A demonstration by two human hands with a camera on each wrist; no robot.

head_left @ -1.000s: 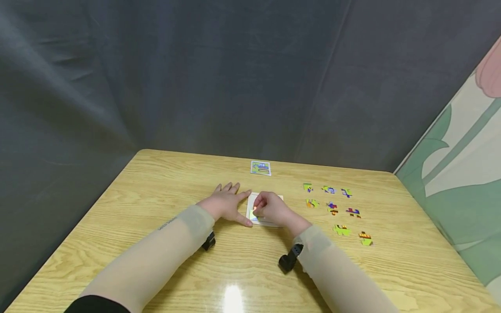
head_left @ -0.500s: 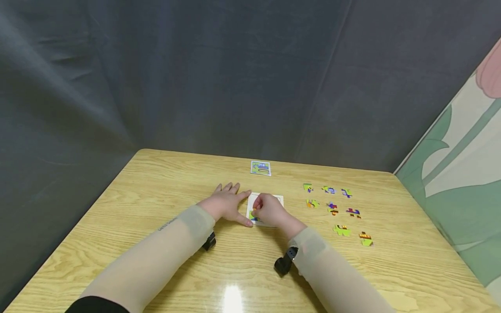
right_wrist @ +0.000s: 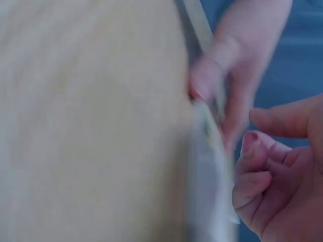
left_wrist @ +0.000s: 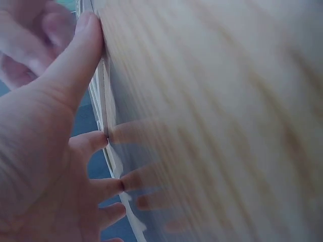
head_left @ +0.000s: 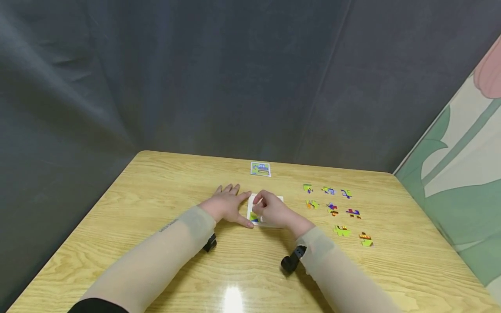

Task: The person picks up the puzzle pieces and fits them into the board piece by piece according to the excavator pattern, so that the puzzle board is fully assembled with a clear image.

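A small white puzzle board [head_left: 250, 201] lies on the wooden table, with a green and blue puzzle piece [head_left: 254, 217] in its near left corner. My left hand [head_left: 224, 205] spreads flat on the table, thumb and forefinger touching the board's left edge. Over the board hovers my right hand [head_left: 273, 211], hiding much of its middle. In the right wrist view, that right hand [right_wrist: 287, 171] has its fingers loosely bent and a gap between thumb and forefinger, with nothing held. The left wrist view shows the left hand's [left_wrist: 50, 131] fingertips on the tabletop.
Several loose jigsaw pieces [head_left: 332, 208] lie in rough rows to the right of the board. Behind it sits a picture card [head_left: 260, 169] showing a blue vehicle. A dark curtain [head_left: 235, 78] hangs behind the table [head_left: 164, 182].
The right hand was at the piece in the board's near left corner; its fingers have now come away slightly up and right. The left hand has stayed in place.
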